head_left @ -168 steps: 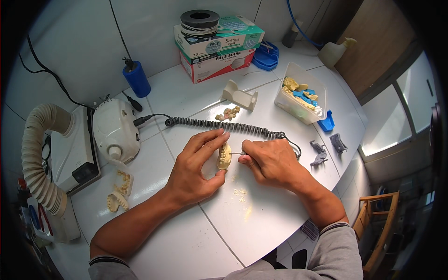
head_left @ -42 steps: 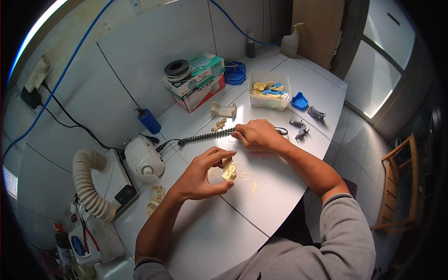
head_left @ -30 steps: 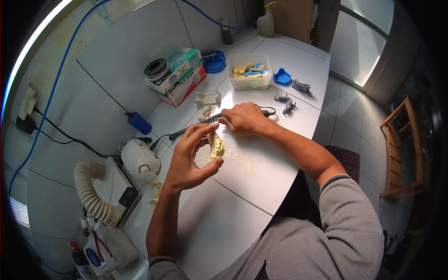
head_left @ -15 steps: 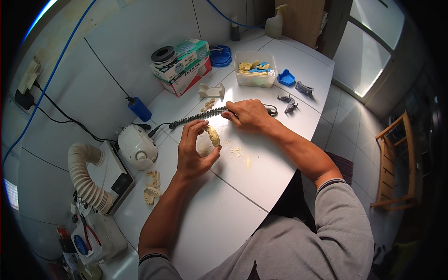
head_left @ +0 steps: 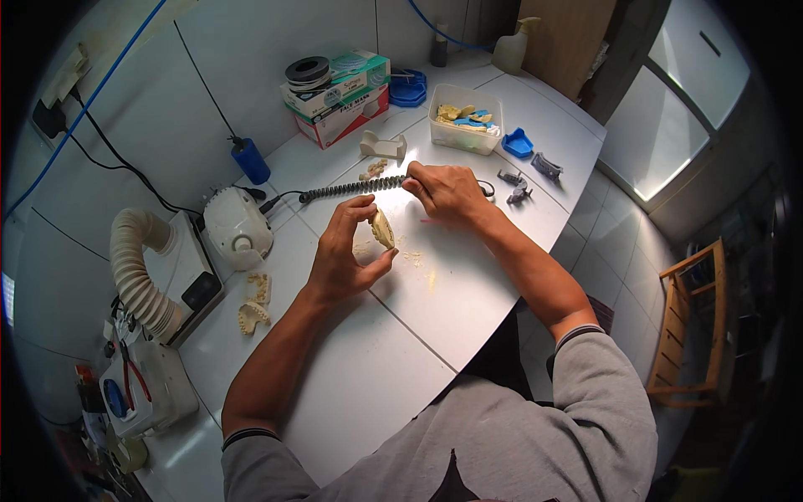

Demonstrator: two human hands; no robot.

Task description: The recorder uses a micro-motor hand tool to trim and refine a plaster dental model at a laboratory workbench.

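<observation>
My left hand (head_left: 347, 251) holds a cream plaster dental cast (head_left: 382, 228) on edge between fingertips and thumb. To its right, my right hand (head_left: 447, 194) is closed, with bent fingers. What it grips is mostly hidden. A dark coiled cord (head_left: 351, 189) runs from the white motor unit (head_left: 237, 227) up to these fingers, and a loop of cord (head_left: 488, 191) shows past the hand. Pale shavings (head_left: 414, 258) lie on the white tiled bench (head_left: 401, 335) beside the cast. A thin pinkish streak (head_left: 432, 222) shows under my right hand.
More dental casts (head_left: 253, 318) lie left of my left forearm. A white hose unit (head_left: 146, 268) stands farther left. Behind are a cream stand (head_left: 383, 145), stacked boxes (head_left: 347, 117), a tub of plaster pieces (head_left: 466, 138), a blue tray (head_left: 518, 143) and grey parts (head_left: 516, 187).
The whole view has shifted slightly. The cast is turned a little in my left hand and looks narrower. My right hand stays closed at the cord's end.
</observation>
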